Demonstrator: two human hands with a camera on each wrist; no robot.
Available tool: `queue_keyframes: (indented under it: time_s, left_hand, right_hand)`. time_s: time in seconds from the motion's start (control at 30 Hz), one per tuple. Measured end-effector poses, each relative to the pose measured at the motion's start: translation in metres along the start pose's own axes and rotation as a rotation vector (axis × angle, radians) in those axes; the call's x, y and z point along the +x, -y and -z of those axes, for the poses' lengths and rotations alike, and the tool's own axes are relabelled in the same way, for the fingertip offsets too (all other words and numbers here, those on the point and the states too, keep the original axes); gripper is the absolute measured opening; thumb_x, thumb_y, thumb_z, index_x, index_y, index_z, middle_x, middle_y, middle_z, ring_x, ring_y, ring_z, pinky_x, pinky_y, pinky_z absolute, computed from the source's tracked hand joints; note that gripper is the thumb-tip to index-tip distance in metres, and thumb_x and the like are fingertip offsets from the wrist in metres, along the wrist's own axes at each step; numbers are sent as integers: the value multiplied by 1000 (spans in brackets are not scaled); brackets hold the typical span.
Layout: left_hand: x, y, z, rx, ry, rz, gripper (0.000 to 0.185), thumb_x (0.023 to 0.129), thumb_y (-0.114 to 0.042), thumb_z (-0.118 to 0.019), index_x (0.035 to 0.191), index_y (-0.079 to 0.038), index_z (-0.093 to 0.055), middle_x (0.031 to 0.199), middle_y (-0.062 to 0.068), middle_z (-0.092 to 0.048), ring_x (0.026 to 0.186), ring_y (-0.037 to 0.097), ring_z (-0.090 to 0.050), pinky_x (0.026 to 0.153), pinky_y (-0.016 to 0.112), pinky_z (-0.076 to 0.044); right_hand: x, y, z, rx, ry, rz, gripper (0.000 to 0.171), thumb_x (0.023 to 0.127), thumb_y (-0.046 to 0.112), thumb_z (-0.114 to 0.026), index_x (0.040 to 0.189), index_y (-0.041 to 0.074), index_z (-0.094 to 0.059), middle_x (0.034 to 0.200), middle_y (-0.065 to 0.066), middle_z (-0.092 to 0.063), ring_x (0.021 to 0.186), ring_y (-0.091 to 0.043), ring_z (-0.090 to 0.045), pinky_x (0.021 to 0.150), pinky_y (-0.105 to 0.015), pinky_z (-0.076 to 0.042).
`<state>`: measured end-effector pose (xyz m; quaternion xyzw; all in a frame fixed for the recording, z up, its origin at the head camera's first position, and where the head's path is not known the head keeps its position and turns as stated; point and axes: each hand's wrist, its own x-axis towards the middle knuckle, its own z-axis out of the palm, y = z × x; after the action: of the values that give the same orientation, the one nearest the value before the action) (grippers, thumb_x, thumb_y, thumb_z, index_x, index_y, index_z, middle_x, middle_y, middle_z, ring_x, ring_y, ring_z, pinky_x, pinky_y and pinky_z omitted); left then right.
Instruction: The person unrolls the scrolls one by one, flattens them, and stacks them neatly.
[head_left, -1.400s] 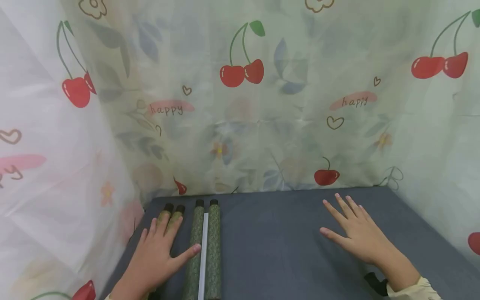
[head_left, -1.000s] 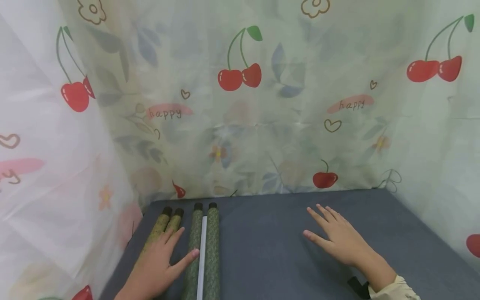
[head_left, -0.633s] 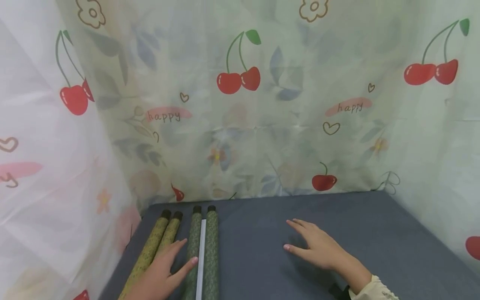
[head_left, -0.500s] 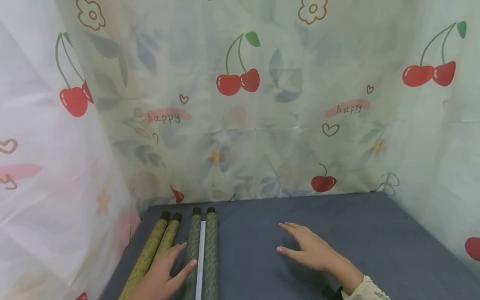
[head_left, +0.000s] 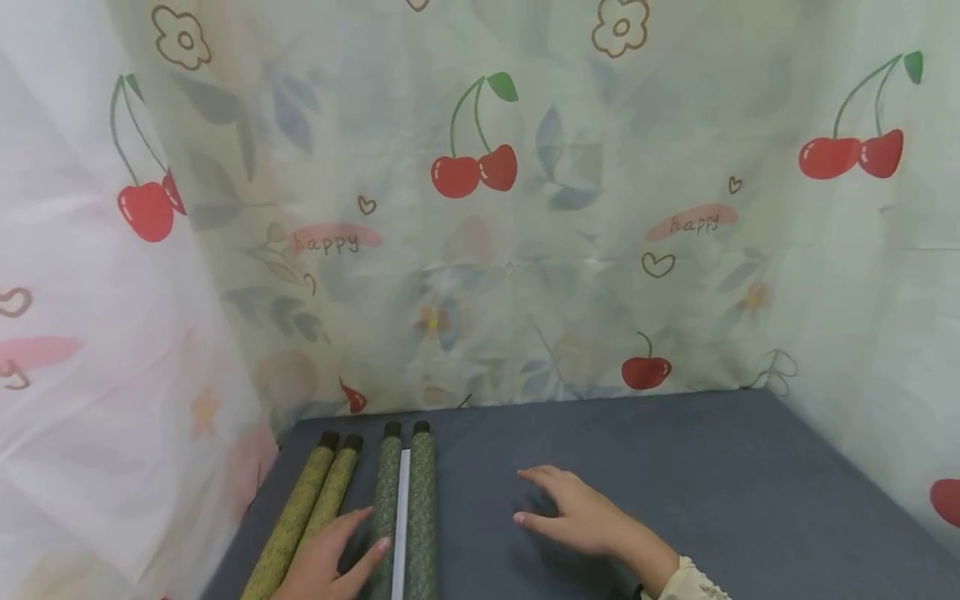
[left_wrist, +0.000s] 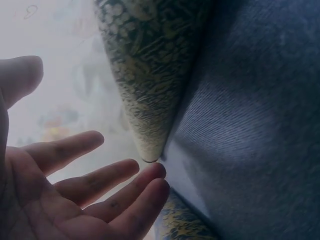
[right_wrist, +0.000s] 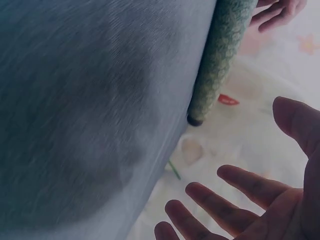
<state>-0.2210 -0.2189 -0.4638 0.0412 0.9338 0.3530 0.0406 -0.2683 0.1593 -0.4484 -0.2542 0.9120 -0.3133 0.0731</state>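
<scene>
Light, level contact is advised, as the mottled yellow rolls (head_left: 292, 518) at lower left may turn under the left hand (head_left: 326, 562), which is spread partly over them, touch unclear. Right of these, two speckled green rolls (head_left: 423, 517), dark-capped and straight, flank a white strip (head_left: 402, 517). Just right of lower centre, the right hand (head_left: 581, 517) is spread, holding nothing, above the grey table (head_left: 712, 467).

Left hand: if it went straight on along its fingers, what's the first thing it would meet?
Probably the left green roll; in the head view, the left hand points its index fingertip toward it. Height is unclear, so it might pass above.
</scene>
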Motion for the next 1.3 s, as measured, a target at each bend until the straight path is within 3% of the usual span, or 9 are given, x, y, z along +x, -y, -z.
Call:
queue_keyframes:
  time_s: [0.13, 0.33, 0.6, 0.8, 1.1, 1.3]
  left_hand:
    - [1, 2, -5, -16, 15, 53, 73, 102, -58, -64, 144, 1, -61, 141, 22, -66, 123, 44, -66, 97, 64, -55]
    - [4, 6, -9, -26, 22, 62, 67, 103, -51, -66, 141, 3, -63, 134, 22, -69, 112, 40, -70, 87, 57, -59]
    - [6, 8, -12, -30, 25, 69, 64, 102, -50, -67, 139, 2, -65, 132, 20, -70, 110, 37, -71, 88, 56, -60]
    - [7, 8, -15, -23, 19, 58, 61, 101, -49, -69, 137, 0, -67, 133, 19, -70, 117, 41, -69, 94, 59, -58]
    - [9, 6, -16, -13, 25, 59, 61, 100, -50, -70, 138, -2, -67, 133, 17, -70, 118, 40, -69, 94, 58, -58]
    - [9, 11, -16, -49, 43, 38, 61, 101, -46, -70, 139, 2, -65, 124, 15, -73, 91, 23, -73, 76, 44, -61]
  right_hand:
    - [5, 10, -8, 16, 26, 36, 70, 102, 58, -64, 155, 12, -55, 156, -10, -55, 145, -39, -51, 112, -65, -45]
    - [14, 23, -18, 70, 81, 66, 67, 104, 55, -63, 156, 13, -54, 157, -10, -54, 146, -36, -50, 112, -61, -47]
    - [29, 33, -29, 137, 139, 93, 63, 107, 47, -62, 156, 8, -53, 156, -13, -54, 145, -36, -52, 112, -56, -49]
    - [36, 43, -38, 139, 159, 105, 59, 106, 41, -64, 154, 6, -55, 153, -15, -57, 142, -34, -55, 111, -51, -51]
    - [41, 55, -52, 100, 120, 131, 62, 104, 46, -67, 151, 8, -58, 148, -12, -61, 137, -26, -58, 110, -43, -53]
    - [47, 61, -60, 119, 167, 123, 61, 104, 43, -67, 152, 8, -56, 149, -12, -61, 136, -26, -59, 106, -41, -55]
